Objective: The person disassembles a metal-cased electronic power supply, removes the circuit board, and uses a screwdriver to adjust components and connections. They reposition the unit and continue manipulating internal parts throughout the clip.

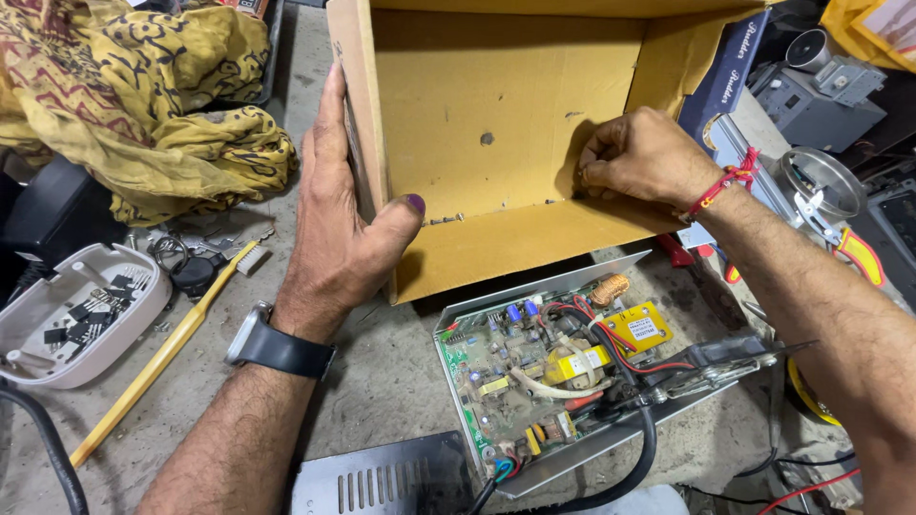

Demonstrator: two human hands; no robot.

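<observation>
An open cardboard box (496, 105) lies on its side on the workbench, its inside facing me. My left hand (339, 210) grips the box's left wall, palm flat on the outside and thumb hooked over the edge. My right hand (639, 157) reaches inside with curled fingers, pinching something small at the box's inner right corner; what it pinches is hidden. A black watch (277, 348) is on my left wrist and a red thread (722, 183) on my right.
Below the box sits an open metal chassis with a green circuit board (539, 372) and wires. A yellow toothbrush (162, 353), a white tray of small parts (76, 315), a yellow patterned cloth (143, 86) and a vented metal cover (382, 482) lie around.
</observation>
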